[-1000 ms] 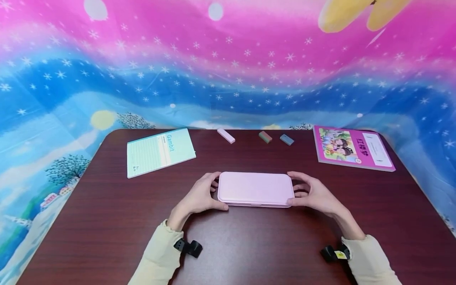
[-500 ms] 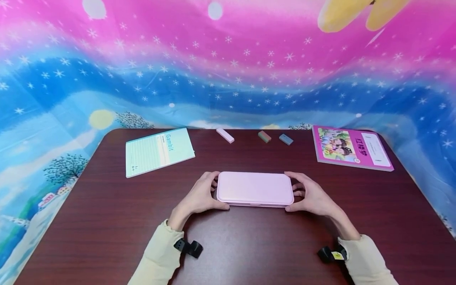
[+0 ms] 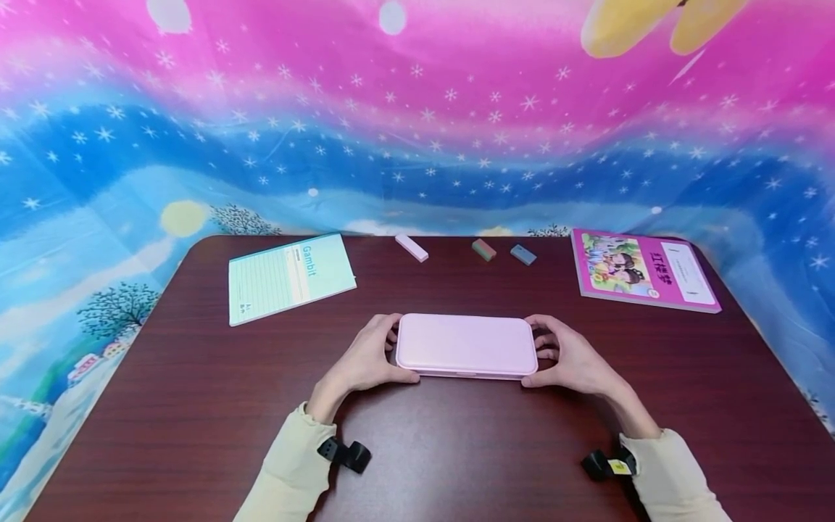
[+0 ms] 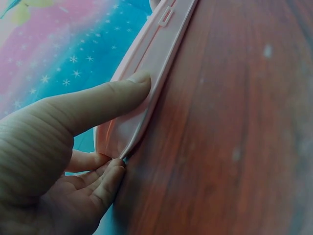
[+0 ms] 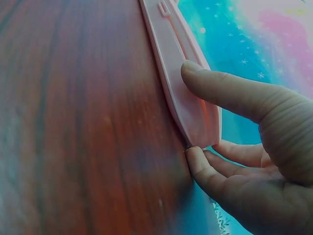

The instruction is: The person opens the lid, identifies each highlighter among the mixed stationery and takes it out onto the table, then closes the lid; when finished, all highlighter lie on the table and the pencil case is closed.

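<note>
A pink pencil case (image 3: 466, 344) with its lid closed lies across the middle of the dark wooden table. My left hand (image 3: 368, 355) grips its left end, thumb on the front side and fingers round the short end. At the other end my right hand (image 3: 567, 355) holds it in the same way. In the left wrist view the left thumb (image 4: 122, 95) lies against the case's front wall, near a small latch. The right wrist view has the right thumb (image 5: 220, 85) on that wall too. The fingertips behind the case are partly hidden.
A green notebook (image 3: 293, 279) lies at the back left and a pink book (image 3: 646, 270) at the back right. Between them, near the far edge, are a pink eraser (image 3: 412, 248), a red-green eraser (image 3: 484, 250) and a blue-grey eraser (image 3: 523, 254). A patterned cloth (image 3: 417, 130) hangs behind.
My right thumb has shifted slightly, from the case's front right corner to lower on its front side. The left hand stays in place, and the case has hardly moved.
</note>
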Demonstrator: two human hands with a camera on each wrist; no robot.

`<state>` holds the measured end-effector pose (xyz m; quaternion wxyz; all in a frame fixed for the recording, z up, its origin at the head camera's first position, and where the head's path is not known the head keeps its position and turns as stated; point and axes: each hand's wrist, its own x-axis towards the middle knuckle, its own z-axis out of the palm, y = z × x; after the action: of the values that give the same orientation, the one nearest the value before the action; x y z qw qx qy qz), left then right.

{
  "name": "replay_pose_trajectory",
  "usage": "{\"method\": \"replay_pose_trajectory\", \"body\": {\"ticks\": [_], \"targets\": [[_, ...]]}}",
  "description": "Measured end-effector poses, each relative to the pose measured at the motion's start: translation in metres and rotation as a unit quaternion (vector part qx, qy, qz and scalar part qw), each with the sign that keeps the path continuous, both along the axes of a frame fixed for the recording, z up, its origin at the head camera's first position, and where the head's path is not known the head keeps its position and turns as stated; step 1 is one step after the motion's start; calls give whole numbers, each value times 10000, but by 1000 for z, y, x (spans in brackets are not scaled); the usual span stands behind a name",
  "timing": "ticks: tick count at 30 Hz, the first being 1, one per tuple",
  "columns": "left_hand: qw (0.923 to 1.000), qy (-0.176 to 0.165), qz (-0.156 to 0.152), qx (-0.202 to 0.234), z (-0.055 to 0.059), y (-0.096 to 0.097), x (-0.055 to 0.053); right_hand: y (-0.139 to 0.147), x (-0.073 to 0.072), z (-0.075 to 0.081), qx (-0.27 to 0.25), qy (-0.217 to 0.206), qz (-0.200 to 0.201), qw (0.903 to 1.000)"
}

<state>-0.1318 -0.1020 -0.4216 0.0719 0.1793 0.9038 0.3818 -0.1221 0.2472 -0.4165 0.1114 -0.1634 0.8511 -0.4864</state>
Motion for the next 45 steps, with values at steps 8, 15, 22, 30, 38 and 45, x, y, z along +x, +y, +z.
{"method": "replay_pose_trajectory", "body": {"ticks": [8, 15, 22, 30, 38, 45], "targets": [[10000, 14, -24, -73, -1, -1, -1, -1, 0, -2, 257, 189, 4, 9995], [9999, 99, -40, 2, -1, 2, -2, 3, -1, -2, 100, 135, -67, 9998], [10000, 81, -23, 15, 0, 1, -3, 7, -2, 1, -264, -154, 73, 9995], [9995, -96, -211, 237, -2, -4, -4, 10, -2, 9, -352, -399, 29, 9986], [9988, -115, -350, 326, -1, -6, -4, 12, -1, 15, -325, 68, -193, 9993], [9987, -61, -364, 340, -1, -8, -4, 14, -2, 17, -498, -82, -137, 9986]]}}
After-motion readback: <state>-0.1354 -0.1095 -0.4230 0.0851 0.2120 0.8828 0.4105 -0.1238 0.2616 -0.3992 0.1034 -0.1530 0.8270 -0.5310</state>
